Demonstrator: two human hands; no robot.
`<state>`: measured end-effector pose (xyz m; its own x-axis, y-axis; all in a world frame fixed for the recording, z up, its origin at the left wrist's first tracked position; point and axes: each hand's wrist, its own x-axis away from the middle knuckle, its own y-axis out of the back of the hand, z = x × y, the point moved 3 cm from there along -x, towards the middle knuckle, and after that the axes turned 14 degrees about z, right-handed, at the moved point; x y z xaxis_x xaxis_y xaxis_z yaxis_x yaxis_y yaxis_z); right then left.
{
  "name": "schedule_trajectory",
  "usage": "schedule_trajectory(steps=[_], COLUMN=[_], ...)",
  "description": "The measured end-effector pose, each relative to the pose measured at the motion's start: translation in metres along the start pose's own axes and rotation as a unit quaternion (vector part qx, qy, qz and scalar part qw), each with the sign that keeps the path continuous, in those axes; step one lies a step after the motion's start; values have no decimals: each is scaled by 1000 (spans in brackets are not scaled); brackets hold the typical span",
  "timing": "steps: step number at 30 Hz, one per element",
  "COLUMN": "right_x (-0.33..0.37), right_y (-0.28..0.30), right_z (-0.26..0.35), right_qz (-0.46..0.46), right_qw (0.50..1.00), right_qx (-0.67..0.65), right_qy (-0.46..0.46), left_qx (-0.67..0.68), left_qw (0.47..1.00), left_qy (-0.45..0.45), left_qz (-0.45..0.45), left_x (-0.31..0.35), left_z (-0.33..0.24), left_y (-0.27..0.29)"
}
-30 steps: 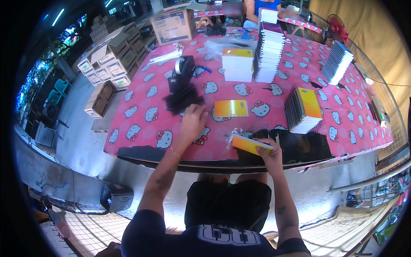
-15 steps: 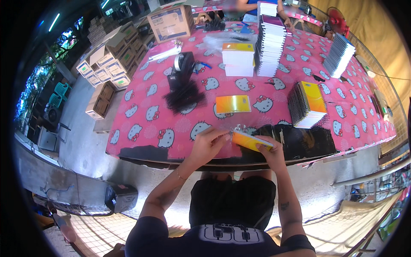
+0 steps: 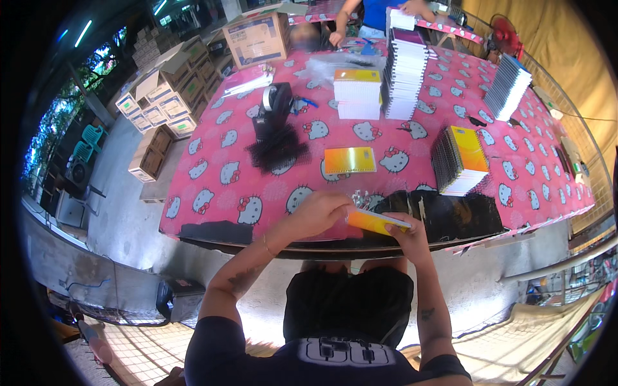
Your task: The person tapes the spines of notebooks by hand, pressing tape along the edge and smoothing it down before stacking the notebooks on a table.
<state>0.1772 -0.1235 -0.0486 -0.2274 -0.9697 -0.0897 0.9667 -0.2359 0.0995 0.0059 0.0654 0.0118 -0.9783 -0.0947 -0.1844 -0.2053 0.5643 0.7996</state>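
Note:
My right hand [image 3: 410,233] grips the right end of a thin notebook [image 3: 372,222] with a yellow-orange cover, its thumb on the cover. The notebook is tilted above the table's front edge, its white page edges showing. At its left end my left hand [image 3: 324,212] has its fingers pinched together; what is between them is too small to make out. Just behind the notebook lies a small pile of clear, shiny bits [image 3: 362,197]. Farther back, a flat yellow-orange cover or notebook [image 3: 349,160] lies on the pink cloth.
Coil-bound notebooks [image 3: 460,161] stand stacked at right, with a tall stack [image 3: 405,77] and a shorter stack [image 3: 358,96] behind. Black coils [image 3: 278,151] lie beside a black tape dispenser [image 3: 274,106]. Cartons [image 3: 256,40] stand at back left. A co-worker's arm [image 3: 343,20] reaches over the far side.
My left hand has turned over and moved slightly right against the notebook's end. The notebook has tipped a little in my right hand. Across the table, the co-worker's arms have spread apart.

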Motion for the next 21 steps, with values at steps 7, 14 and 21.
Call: schedule_trajectory(steps=[7, 14, 21], right_x=[4, 11, 11], right_y=[-4, -19, -24], right_z=[6, 15, 24], right_qz=[5, -86, -62], right_qw=[1000, 993, 994], right_qx=[5, -76, -88], right_qy=[30, 25, 28], left_qx=[-64, -341, -373], left_qw=[996, 931, 919], left_qy=[-10, 88, 101], left_qz=[58, -93, -78], left_x=[-5, 14, -7], left_z=[-5, -40, -59], left_y=[-1, -66, -33])
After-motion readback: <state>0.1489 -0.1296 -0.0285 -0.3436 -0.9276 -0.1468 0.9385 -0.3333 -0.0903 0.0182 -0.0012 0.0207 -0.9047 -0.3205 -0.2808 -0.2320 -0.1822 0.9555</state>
